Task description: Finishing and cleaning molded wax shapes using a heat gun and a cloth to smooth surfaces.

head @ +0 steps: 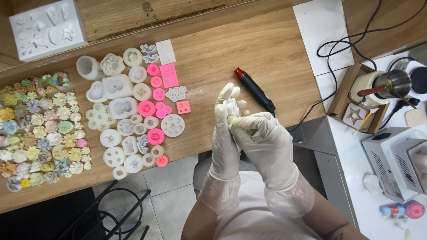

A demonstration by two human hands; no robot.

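Both hands wear thin, pale disposable gloves and meet above the near edge of the wooden table (249,49). The left hand (224,133) stands upright with its fingers partly curled around a small white silicone mould (232,108), which rests against its palm and fingertips. The right hand (267,142) crosses in from the other side, its fingers bent, with the thumb and forefinger pressing a small pale yellowish piece (231,120) at the lower edge of that mould. How firmly either hand grips cannot be told.

Just beyond the right hand lies a black pen-shaped electric tool with a red tip (254,90), its cable running off to the right. Well to the left of the left hand sits a cluster of white and pink silicone moulds (138,109), and farther left a spread of small pastel flower-shaped castings (40,129). Beyond those, at the far corner, rests a flat white mould slab with leaf shapes (46,27). Far to the right of the right hand stands a metal pot with a wooden handle (391,84) in a wooden tray, and nearer, a grey boxy machine (396,164).
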